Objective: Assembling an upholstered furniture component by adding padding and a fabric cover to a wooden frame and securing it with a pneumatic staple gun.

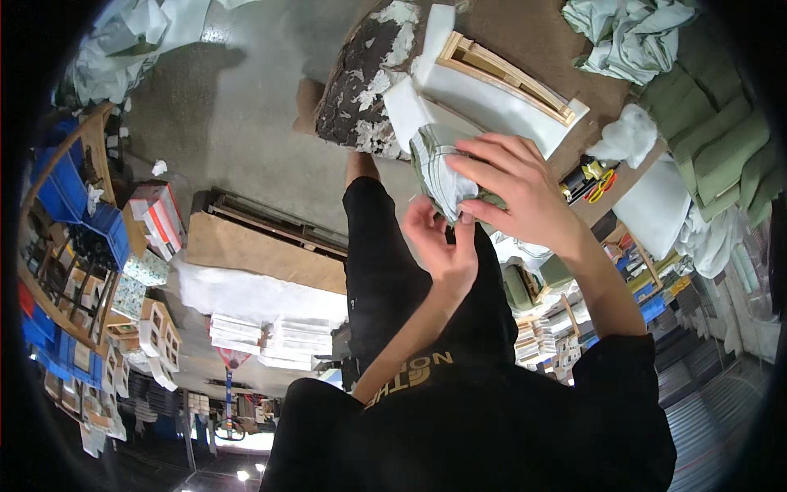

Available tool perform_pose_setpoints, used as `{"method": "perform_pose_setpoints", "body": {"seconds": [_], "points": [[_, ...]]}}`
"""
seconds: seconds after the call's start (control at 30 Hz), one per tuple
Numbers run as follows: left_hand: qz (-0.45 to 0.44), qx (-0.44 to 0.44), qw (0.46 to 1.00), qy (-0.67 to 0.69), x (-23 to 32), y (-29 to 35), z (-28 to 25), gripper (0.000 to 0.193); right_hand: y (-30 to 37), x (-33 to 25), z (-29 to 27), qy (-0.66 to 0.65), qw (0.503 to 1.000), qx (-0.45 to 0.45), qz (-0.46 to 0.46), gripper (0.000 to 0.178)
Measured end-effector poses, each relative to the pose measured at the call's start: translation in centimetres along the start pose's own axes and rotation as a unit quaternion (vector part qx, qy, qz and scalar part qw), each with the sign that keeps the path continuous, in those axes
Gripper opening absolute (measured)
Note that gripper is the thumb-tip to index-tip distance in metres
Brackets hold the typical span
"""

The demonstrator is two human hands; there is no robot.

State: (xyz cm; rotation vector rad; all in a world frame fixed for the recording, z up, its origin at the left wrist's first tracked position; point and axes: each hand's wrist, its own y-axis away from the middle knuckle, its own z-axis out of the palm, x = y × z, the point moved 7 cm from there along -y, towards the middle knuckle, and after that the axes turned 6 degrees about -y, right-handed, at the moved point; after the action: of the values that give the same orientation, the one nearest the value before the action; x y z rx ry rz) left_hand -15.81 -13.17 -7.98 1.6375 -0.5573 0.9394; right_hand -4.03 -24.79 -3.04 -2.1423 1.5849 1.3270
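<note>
Cloth, pale grey-green with white on its near face, is held raised between both hands, in front of the person's black-trousered legs. The left hand grasps its lower edge, thumb and fingers bent around it, while the right hand grips it from the right, fingers spread over the upper part and thumb pressing in low; the two thumb tips come close together there.

Just beyond the cloth, a white foam sheet lies on a brown table, with a long, narrow wooden frame resting on it. Up and to the left of the cloth is a dark, flaking block with white patches. To the right of the cloth, near it, are scissors with yellow and red handles and a white fluffy wad; farther right, green cushions are piled up. Crumpled pale green fabric lies beyond, up to the right. Well left of the cloth stand blue bins.
</note>
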Motion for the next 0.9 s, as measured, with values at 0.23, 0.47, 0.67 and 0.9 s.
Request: {"method": "perform_pose_setpoints", "body": {"seconds": [0.23,0.47,0.67,0.9], "points": [[0.037,0.013,0.998,-0.042,-0.4,-1.5,-1.1,0.013,-1.3,-0.5,1.9,0.019,0.995,0.015,-0.094,0.036],[-0.095,-0.023,0.995,0.016,-1.4,-4.9,-0.7,0.018,-7.0,-0.7,2.7,0.09,0.993,-0.055,-0.059,0.019],[-0.126,-0.026,0.984,0.119,-2.7,-9.3,0.4,0.026,-10.6,1.8,5.0,0.121,0.977,-0.116,0.131,0.04],[-0.175,0.04,0.983,0.045,-2.9,-12.8,-2.4,0.046,-14.4,4.1,8.0,0.081,0.951,-0.124,0.272,0.041]]}}
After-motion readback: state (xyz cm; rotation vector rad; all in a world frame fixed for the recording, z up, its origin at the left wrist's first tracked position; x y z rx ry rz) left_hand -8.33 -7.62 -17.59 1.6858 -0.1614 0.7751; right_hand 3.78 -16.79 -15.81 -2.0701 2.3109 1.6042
